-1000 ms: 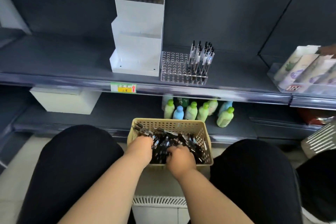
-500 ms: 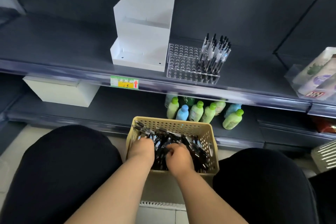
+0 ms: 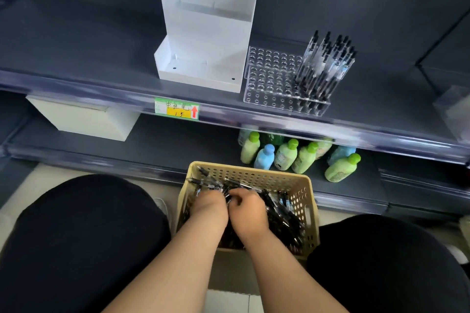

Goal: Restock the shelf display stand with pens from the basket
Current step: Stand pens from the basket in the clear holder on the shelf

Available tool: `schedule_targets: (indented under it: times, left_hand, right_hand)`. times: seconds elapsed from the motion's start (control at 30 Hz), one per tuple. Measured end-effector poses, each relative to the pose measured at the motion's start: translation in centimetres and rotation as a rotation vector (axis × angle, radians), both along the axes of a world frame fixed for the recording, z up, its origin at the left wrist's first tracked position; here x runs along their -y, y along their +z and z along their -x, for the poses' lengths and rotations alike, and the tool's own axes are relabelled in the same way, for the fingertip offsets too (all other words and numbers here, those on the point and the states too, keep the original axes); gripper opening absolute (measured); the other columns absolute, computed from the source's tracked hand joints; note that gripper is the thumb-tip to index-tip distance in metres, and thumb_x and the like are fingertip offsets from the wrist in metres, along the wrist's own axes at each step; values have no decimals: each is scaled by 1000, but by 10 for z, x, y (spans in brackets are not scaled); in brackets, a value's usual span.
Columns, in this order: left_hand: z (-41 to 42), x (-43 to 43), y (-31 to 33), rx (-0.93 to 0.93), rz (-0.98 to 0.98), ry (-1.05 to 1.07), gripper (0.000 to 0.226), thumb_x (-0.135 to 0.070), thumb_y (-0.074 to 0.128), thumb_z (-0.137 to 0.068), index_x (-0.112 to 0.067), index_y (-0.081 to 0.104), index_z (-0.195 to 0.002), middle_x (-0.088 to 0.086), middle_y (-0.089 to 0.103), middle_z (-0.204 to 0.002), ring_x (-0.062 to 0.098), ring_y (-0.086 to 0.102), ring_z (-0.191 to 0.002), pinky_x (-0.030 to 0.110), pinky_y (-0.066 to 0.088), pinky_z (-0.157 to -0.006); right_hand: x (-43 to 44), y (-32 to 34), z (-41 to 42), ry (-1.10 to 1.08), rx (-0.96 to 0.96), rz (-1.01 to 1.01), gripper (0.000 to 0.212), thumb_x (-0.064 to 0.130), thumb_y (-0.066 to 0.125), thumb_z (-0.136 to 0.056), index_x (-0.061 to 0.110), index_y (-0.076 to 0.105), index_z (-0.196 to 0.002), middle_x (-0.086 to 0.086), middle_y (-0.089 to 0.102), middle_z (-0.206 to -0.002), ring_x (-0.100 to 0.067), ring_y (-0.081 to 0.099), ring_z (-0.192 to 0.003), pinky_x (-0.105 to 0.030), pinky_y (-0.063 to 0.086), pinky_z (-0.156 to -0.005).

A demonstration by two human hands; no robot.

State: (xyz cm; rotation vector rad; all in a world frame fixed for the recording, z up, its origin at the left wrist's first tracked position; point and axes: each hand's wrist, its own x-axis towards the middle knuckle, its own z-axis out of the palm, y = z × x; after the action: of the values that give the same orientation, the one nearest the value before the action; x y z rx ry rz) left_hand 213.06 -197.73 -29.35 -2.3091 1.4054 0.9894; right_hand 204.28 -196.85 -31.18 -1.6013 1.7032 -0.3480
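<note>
Two bare hands are sunk side by side into a beige perforated basket (image 3: 309, 213), which is placed between two black-clad knees (image 3: 84, 236) at the near edge of the scene. The basket is filled with a loose heap of dark pens (image 3: 279, 216). The left hand (image 3: 209, 207) is turned knuckles-up with its fingers buried among the pens, so whether anything is clamped cannot be told. The right hand (image 3: 249, 208) is set just beside it, almost touching, with its fingers curled down onto the heap. Whether a pen is pinched there cannot be told either.

On the upper shelf (image 3: 76, 58), far beyond the basket, a clear acrylic stand (image 3: 272, 79) drilled with rows of holes is seen. Its right part is stocked with a cluster of upright pens (image 3: 328, 63), tilted slightly to the right, and rows of open holes are visible on its left part. Just left of the stand, a white tiered display box (image 3: 206, 33) is stood. A green and yellow price label (image 3: 176, 109) with a red arrow is fixed to the front strip of this shelf.

On the lower shelf (image 3: 178, 145), green and blue bottles (image 3: 287, 155) are grouped just beyond the basket's far rim, and a white box (image 3: 84, 122) is set well to the left.
</note>
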Motion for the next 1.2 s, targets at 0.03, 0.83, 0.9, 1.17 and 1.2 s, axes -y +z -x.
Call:
schedule_targets:
  times: [0.03, 0.83, 0.9, 1.17, 1.2]
  left_hand:
    - [-1, -1, 3, -8, -8, 16, 38, -18, 31, -101, -3, 44, -135, 13, 44, -141, 29, 43, -129, 35, 37, -102]
    - [7, -41, 122, -583, 746, 125, 23, -27, 51, -95, -27, 66, -111, -13, 65, -101, 8, 59, -96, 25, 47, -80]
    - [6, -28, 129, -630, 812, 187, 26, -24, 57, -91, -26, 66, -116, -15, 66, -103, 6, 60, -99, 27, 46, -88]
    - [7, 53, 165, -758, 1064, 219, 15, -20, 61, -89, -25, 58, -102, -9, 67, -99, 8, 67, -85, 35, 56, -84]
    - [9, 64, 168, -760, 1106, 209, 18, -18, 63, -88, -27, 55, -101, -9, 66, -97, 9, 67, -84, 36, 56, -82]
  right_hand:
    - [0, 3, 0, -20, 22, -25, 30, 16, 46, -91, 21, 66, -114, -3, 64, -116, -19, 60, -102, -22, 45, -83]
    - [-5, 135, 52, -384, 725, 185, 23, 18, 61, -90, 16, 51, -110, 3, 67, -67, -9, 59, -62, -31, 49, -66]
    - [4, 148, 61, -431, 722, 280, 27, 19, 61, -89, 21, 43, -110, 1, 71, -76, -9, 64, -69, -33, 50, -73]
    - [67, 213, 78, -353, 768, 675, 13, 18, 47, -96, 21, 49, -84, 0, 66, -85, -16, 68, -73, -23, 50, -57]
    - [78, 222, 79, -321, 713, 728, 13, 18, 50, -95, 22, 49, -83, 2, 64, -80, -14, 69, -70, -24, 52, -58]
